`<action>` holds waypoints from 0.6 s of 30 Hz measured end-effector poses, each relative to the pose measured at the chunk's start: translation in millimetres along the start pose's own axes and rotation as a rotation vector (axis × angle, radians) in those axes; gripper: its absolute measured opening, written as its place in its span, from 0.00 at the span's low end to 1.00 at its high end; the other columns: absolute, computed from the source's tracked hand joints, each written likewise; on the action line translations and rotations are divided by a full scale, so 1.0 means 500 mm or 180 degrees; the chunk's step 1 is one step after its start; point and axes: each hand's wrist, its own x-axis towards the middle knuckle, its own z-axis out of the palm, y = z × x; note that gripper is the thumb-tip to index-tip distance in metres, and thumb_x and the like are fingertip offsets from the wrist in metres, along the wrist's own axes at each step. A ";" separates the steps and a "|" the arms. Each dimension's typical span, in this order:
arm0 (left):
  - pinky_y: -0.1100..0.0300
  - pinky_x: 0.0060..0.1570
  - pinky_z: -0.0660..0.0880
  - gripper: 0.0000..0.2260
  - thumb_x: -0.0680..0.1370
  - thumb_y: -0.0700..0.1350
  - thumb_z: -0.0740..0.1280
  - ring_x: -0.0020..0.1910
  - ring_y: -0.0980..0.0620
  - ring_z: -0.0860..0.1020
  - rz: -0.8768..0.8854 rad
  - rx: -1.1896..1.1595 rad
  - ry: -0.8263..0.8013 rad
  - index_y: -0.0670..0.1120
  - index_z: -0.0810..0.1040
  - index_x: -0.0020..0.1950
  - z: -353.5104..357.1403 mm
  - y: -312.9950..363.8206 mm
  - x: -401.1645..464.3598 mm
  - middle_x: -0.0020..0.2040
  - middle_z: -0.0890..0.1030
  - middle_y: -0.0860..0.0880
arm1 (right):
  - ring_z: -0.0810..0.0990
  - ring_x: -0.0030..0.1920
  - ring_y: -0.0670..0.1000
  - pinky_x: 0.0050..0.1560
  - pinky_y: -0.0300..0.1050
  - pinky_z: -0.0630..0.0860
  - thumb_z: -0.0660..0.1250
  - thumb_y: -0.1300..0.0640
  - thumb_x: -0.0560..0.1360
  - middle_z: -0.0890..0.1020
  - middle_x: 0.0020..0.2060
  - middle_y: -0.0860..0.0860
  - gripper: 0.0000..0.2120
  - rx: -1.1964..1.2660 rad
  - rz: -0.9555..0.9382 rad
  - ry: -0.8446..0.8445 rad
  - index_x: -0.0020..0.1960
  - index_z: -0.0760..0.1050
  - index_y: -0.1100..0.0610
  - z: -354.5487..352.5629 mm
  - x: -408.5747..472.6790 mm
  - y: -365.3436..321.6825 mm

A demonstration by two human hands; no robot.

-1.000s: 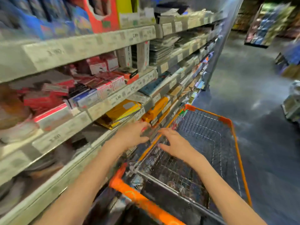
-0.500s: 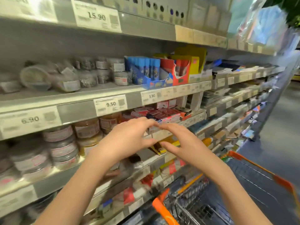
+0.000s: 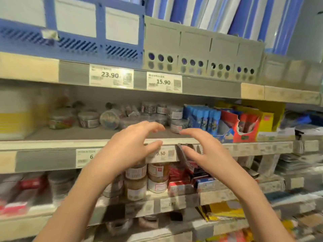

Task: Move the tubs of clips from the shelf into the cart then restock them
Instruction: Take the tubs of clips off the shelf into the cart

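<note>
Several small clear tubs of clips stand on the middle shelf, some stacked near the blue packs. More tubs with white labels sit on the shelf below. My left hand and my right hand are raised side by side in front of the middle shelf's edge. Their fingers are loosely spread and hold nothing. Both hands are short of the tubs. The cart is out of view.
Blue and grey file boxes fill the top shelf. Blue packs and red and yellow cartons stand right of the tubs. A yellow and white box sits at the left. Price tags line the shelf edges.
My view has swung up from the cart to the shelves. Both empty hands have risen from the cart's rim to the level of the middle shelf.
</note>
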 end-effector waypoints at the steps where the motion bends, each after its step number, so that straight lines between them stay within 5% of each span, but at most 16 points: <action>1: 0.52 0.60 0.71 0.17 0.76 0.54 0.64 0.61 0.59 0.72 -0.0115 -0.0004 0.0071 0.59 0.71 0.64 -0.008 -0.012 -0.001 0.62 0.74 0.59 | 0.66 0.64 0.38 0.59 0.25 0.57 0.64 0.51 0.77 0.72 0.63 0.40 0.18 0.0045 -0.0063 0.0006 0.67 0.69 0.48 0.002 0.014 -0.003; 11: 0.52 0.60 0.71 0.17 0.77 0.54 0.62 0.62 0.55 0.73 -0.0955 0.0477 0.0178 0.54 0.71 0.65 -0.054 -0.135 -0.020 0.63 0.75 0.54 | 0.70 0.65 0.47 0.64 0.48 0.69 0.62 0.48 0.77 0.73 0.65 0.47 0.19 0.0298 -0.0153 -0.0361 0.68 0.68 0.46 0.064 0.163 -0.040; 18: 0.64 0.57 0.69 0.17 0.78 0.51 0.62 0.62 0.57 0.72 -0.0785 0.0250 -0.0090 0.58 0.69 0.67 -0.055 -0.165 0.036 0.66 0.72 0.57 | 0.70 0.65 0.50 0.60 0.38 0.65 0.63 0.53 0.78 0.69 0.69 0.49 0.22 0.0291 0.0101 -0.0747 0.70 0.65 0.49 0.094 0.264 -0.036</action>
